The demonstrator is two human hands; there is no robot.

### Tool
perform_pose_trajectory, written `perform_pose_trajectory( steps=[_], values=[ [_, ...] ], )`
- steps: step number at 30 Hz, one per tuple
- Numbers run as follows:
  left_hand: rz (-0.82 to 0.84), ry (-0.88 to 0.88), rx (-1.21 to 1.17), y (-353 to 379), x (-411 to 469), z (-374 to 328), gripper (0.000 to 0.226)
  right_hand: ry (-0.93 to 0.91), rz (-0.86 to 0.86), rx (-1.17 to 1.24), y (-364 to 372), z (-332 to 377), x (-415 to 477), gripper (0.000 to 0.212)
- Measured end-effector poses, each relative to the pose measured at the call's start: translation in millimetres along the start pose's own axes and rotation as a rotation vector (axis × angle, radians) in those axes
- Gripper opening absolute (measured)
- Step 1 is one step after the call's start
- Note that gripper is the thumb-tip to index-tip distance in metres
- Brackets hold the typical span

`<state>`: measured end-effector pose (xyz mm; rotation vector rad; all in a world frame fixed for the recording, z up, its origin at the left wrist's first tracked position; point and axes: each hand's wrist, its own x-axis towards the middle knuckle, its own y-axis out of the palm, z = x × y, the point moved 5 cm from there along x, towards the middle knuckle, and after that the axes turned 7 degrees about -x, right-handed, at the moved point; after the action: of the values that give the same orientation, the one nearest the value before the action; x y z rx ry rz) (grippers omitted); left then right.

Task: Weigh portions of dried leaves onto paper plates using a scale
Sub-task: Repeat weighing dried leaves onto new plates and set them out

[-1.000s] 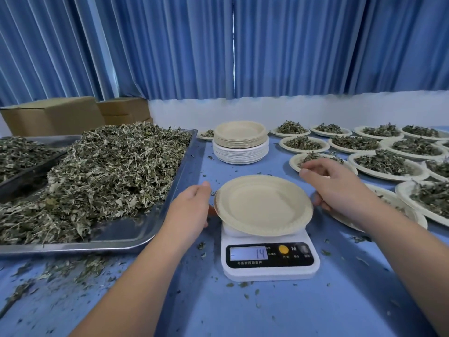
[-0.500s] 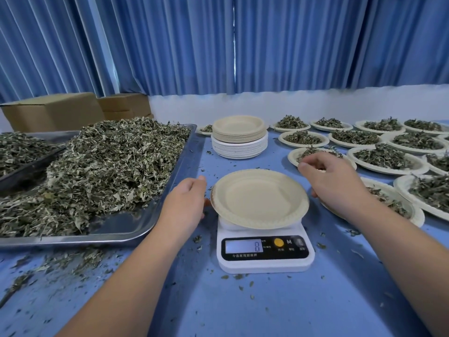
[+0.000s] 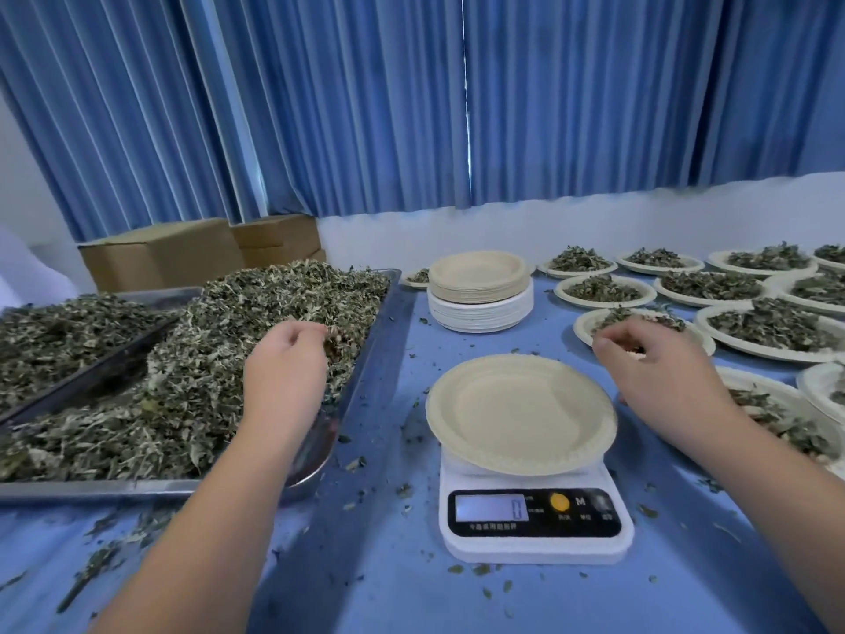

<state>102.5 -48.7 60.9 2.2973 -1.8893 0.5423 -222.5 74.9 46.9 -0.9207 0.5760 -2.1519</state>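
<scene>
Beige plate point(image 3: 519, 411) on scale point(image 3: 536, 549), left hand point(image 3: 283, 372) at leaves point(image 3: 183, 359), right hand point(image 3: 654, 377) beside plate

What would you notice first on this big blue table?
The huge heap of dried leaves filling the metal tray on the left, with the left hand over it. Then the empty paper plate on the white scale in the middle, and rows of filled plates at right.

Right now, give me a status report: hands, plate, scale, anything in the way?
Left hand pinching dried leaves in tray. Right hand loose, beside paper plate. Plate empty on scale, reading zero. Nothing blocking.
</scene>
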Motion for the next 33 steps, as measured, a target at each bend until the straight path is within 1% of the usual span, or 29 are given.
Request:
perform_pose_trajectory(
  steps=[3,5,6,7,9,11,13,14,15,18,19,20,22,24,26,28,29,31,32,33],
  values=[
    [0.086,-0.052,0.087,-3.2,46.7,3.1,0.042,-0.014,-0.005,-0.025,0.7,1.8,2.3,0.014],
    [0.186,-0.075,0.187,0.5,73.3,10.2,0.046,-0.022,-0.014,-0.036,1.6,3.0,2.8,0.013],
    [0.224,-0.049,0.325,2.7,84.6,16.1,0.044,-0.029,-0.018,-0.046,2.0,3.5,3.1,0.012],
    [0.266,0.005,0.512,4.2,93.6,21.6,0.043,-0.04,-0.021,-0.052,3.2,4.5,4.0,0.011],
    [0.415,0.114,0.823,12.4,100.3,32.4,0.045,-0.065,-0.023,-0.056,5.1,5.8,4.7,0.01],
    [0.586,0.131,0.992,21.5,99.7,46.3,0.05,-0.097,-0.025,-0.056,6.5,7.1,5.4,0.01],
    [0.705,0.09,1.114,26.8,96.4,57.1,0.051,-0.117,-0.04,-0.058,6.4,6.8,6.7,0.01],
    [0.715,0.078,1.13,27.6,96.4,58.5,0.051,-0.117,-0.041,-0.063,6.4,6.2,7.3,0.01],
    [0.681,0.08,1.107,26.6,97.1,56.3,0.052,-0.116,-0.04,-0.067,6.7,5.4,7.7,0.01],
    [0.465,0.181,0.975,16.0,98.3,37.0,0.054,-0.113,-0.038,-0.068,7.0,3.4,8.7,0.01],
    [0.449,0.205,0.96,13.4,96.1,33.0,0.056,-0.111,-0.035,-0.066,7.3,3.0,8.7,0.01],
    [0.473,0.201,0.965,11.9,91.7,32.4,0.059,-0.111,-0.032,-0.065,7.4,2.8,8.5,0.01],
    [0.562,0.093,0.968,8.5,79.3,38.5,0.07,-0.115,-0.031,-0.058,7.7,3.5,7.7,0.01],
    [0.592,0.009,0.902,3.7,68.3,39.0,0.077,-0.111,-0.027,-0.045,7.6,4.3,7.0,0.01],
    [0.564,0.042,0.799,-1.0,58.7,29.5,0.081,-0.104,-0.025,-0.039,7.6,4.3,6.4,0.01],
    [0.544,0.076,0.785,-5.7,53.2,25.0,0.083,-0.093,-0.018,-0.038,8.1,3.7,6.2,0.011],
    [0.584,0.053,0.793,-6.7,48.2,27.5,0.083,-0.089,-0.015,-0.04,8.1,3.2,6.3,0.011],
    [0.731,-0.046,0.804,-6.5,33.4,36.7,0.081,-0.078,-0.015,-0.038,7.1,1.8,6.5,0.01],
    [0.778,-0.086,0.809,-6.9,28.1,39.4,0.078,-0.073,-0.018,-0.035,6.2,1.1,7.1,0.01],
    [0.787,-0.1,0.797,-8.6,24.8,39.2,0.073,-0.066,-0.023,-0.032,5.2,0.5,7.2,0.011]
  ],
)
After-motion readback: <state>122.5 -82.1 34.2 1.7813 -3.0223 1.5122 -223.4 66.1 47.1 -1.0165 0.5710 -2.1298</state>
